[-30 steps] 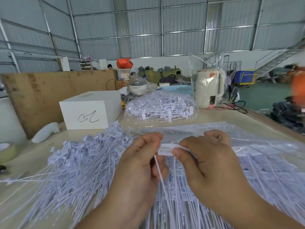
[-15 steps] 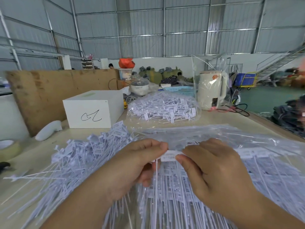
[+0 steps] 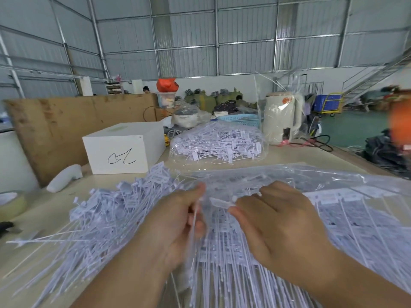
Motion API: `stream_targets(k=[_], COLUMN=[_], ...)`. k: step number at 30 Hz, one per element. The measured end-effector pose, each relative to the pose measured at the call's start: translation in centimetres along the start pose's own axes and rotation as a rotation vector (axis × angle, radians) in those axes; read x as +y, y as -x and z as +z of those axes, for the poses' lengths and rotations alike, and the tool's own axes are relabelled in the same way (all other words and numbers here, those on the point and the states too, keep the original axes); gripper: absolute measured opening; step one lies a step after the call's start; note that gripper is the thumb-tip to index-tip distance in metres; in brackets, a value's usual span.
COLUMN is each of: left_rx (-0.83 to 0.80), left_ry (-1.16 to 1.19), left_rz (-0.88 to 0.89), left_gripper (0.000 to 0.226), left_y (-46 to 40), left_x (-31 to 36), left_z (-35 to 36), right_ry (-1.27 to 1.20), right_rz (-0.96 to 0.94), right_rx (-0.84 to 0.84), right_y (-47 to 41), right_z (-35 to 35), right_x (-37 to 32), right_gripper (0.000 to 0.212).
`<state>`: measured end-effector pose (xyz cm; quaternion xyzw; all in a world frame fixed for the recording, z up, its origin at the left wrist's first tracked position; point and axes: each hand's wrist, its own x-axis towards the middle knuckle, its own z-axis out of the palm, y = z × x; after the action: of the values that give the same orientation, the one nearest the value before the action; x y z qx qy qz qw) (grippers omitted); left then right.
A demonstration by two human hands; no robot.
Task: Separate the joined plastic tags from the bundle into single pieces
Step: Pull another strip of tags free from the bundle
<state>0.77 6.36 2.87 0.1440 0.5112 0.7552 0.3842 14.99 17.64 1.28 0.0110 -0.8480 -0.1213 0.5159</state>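
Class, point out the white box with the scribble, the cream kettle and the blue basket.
white box (image 3: 117, 153), head view, its scribbled front face.
cream kettle (image 3: 279, 117), head view, its body.
blue basket (image 3: 241, 119), head view, its front wall.

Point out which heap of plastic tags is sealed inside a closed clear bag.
The far heap of tags, beside the cream kettle: a clear bag wraps it all round. The left pile lies bare, and the near bundle spills from open plastic.
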Motion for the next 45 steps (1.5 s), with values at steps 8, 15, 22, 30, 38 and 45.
stream_targets(k=[8, 15, 22, 30, 38, 45], left_rx=[-0.134, -0.281, -0.378, -0.294, -0.145, -0.015], left_ry=[-0.600, -0.426, -0.805, -0.756, -0.118, -0.434], left_rz=[0.483, 0.517, 0.708, 0.774, 0.576, 0.778], left_gripper=[0.020, 0.029, 0.027, 0.010, 0.030, 0.025], left_y=[1.2, 2.1, 1.7, 1.2, 2.2, 0.5], left_x=[-1.2, -2.1, -2.5, -2.3, -2.4, -0.9], left_z=[0.9, 1.8, 0.6, 0.2, 2.2, -0.1], right_ry=[-0.272, -0.489, -0.562, -0.651, -0.459, -0.675], right_rz=[0.287, 0.382, 0.399, 0.458, 0.505, 0.508], right_rx=[-0.170, -0.424, -0.441, -0.638, -0.305, -0.339], right_y=[-0.8, -0.3, -0.2, -0.4, -1.3, -0.9], right_z=[-1.4, -1.9, -1.8, -2.7, -2.9, -3.7], right_x=[0.6, 1.9, 1.7, 2.7, 0.8, 2.2], right_gripper=[0.026, 0.024, 0.038, 0.036, 0.032, 0.019])
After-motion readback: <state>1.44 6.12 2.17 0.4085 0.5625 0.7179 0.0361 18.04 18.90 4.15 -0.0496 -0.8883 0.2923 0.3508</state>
